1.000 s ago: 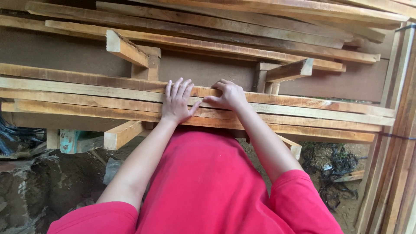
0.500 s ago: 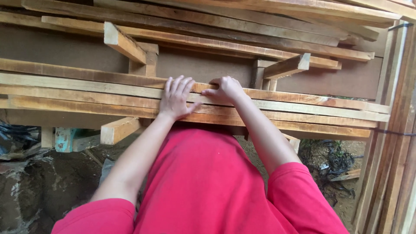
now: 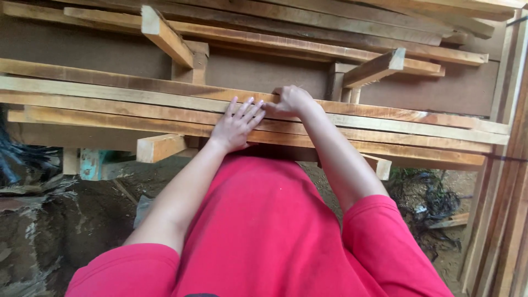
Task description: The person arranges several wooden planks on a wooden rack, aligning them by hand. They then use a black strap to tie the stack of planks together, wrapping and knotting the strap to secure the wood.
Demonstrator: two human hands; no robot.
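Two hands are resting on stacked wooden planks (image 3: 137, 102) | left hand (image 3: 235, 127) flat, fingers spread | right hand (image 3: 289, 100) curling over plank edge | better keeping pressure even, I judge.

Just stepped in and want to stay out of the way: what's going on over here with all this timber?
A person in a red shirt is leaning over a stack of long wooden planks laid on a rough wooden rack. The left hand lies flat with fingers spread on the planks, and the right hand is curled over the edge of a plank just beyond it. More planks lie on a higher level behind, and others stand upright at the right.
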